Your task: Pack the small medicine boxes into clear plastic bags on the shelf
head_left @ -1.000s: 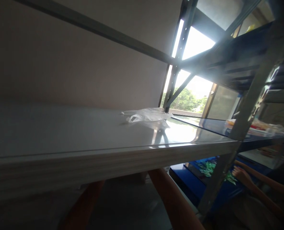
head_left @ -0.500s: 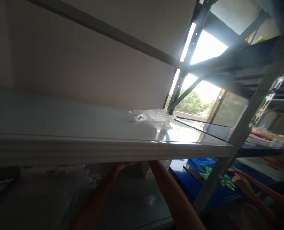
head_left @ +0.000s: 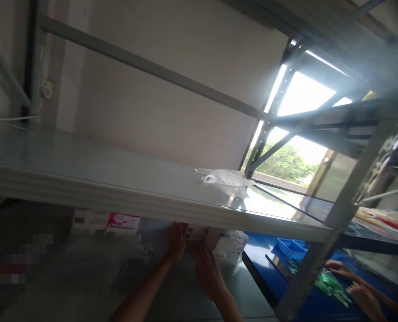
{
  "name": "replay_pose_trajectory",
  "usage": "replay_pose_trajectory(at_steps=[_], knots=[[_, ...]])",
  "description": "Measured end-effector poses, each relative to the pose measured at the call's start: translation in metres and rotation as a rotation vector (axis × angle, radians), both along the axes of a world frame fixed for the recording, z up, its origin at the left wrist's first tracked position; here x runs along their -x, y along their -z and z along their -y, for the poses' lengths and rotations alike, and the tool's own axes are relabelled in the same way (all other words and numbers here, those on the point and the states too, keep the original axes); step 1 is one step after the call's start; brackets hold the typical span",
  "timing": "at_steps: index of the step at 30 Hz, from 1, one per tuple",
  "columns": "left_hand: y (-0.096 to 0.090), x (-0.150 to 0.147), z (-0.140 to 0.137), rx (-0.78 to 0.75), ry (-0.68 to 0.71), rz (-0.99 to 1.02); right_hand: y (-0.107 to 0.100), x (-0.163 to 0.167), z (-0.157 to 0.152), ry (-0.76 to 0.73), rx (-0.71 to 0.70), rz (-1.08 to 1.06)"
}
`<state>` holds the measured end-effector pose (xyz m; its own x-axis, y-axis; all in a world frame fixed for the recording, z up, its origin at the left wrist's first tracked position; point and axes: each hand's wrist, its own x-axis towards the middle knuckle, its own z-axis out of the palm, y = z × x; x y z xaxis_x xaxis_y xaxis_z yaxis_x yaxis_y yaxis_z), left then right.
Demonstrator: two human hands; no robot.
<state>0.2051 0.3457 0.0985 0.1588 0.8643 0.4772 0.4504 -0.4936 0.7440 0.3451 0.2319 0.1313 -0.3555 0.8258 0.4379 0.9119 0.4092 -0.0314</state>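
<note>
White faces showed on a small box [head_left: 196,233] under the shelf [head_left: 118,163], its top hidden by the shelf's front edge. It lay at the fingertips of both hands: the left hand [head_left: 177,243] was up by its left side, the right hand [head_left: 206,268] just below and in front. The hands were apart from each other; I cannot tell whether either gripped the box. Just right was a plastic-wrapped box [head_left: 231,248]; farther left, a pink-and-white carton [head_left: 122,222]. A clear plastic bag [head_left: 227,179] rested on the shelf. Off right, another person's hands [head_left: 360,295] were near green pieces [head_left: 332,286] and a blue bin [head_left: 290,248].
</note>
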Motion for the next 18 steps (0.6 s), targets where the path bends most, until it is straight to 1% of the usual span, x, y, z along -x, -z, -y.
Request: replay_pose_trajectory(at_steps=[2, 3, 5, 7, 8, 9, 10, 12, 13, 14, 16, 17, 18], knots=[[0.002, 0.023, 0.027, -0.077, -0.064, -0.041, 0.02, 0.008, 0.008, 0.029, 0.09, -0.096], [0.002, 0.037, 0.044, -0.117, -0.06, -0.068, 0.029, 0.015, 0.01, 0.04, 0.125, -0.151], [-0.002, 0.07, 0.082, -0.162, -0.003, -0.138, 0.045, 0.035, 0.012, 0.044, 0.151, -0.259], [-0.006, 0.109, 0.124, -0.166, 0.077, -0.187, 0.057, 0.061, 0.016, 0.022, 0.14, -0.344], [-0.007, 0.129, 0.146, -0.16, 0.068, -0.169, 0.062, 0.075, 0.021, 0.01, 0.132, -0.367], [-0.006, 0.149, 0.168, -0.156, 0.021, -0.136, 0.066, 0.087, 0.026, 0.0, 0.127, -0.372], [-0.001, 0.169, 0.191, -0.156, -0.057, -0.099, 0.069, 0.097, 0.033, -0.004, 0.128, -0.362], [0.019, 0.204, 0.237, -0.17, -0.232, -0.05, 0.07, 0.111, 0.045, 0.011, 0.133, -0.314], [0.033, 0.218, 0.26, -0.169, -0.311, -0.043, 0.07, 0.114, 0.051, 0.025, 0.136, -0.289], [0.049, 0.231, 0.283, -0.167, -0.36, -0.044, 0.069, 0.116, 0.055, 0.04, 0.141, -0.269], [0.081, 0.25, 0.323, -0.172, -0.394, -0.056, 0.066, 0.117, 0.06, 0.066, 0.159, -0.246], [0.094, 0.257, 0.339, -0.16, -0.385, -0.061, 0.064, 0.117, 0.061, 0.073, 0.167, -0.239], [0.103, 0.263, 0.352, -0.136, -0.357, -0.067, 0.063, 0.117, 0.061, 0.081, 0.174, -0.233]])
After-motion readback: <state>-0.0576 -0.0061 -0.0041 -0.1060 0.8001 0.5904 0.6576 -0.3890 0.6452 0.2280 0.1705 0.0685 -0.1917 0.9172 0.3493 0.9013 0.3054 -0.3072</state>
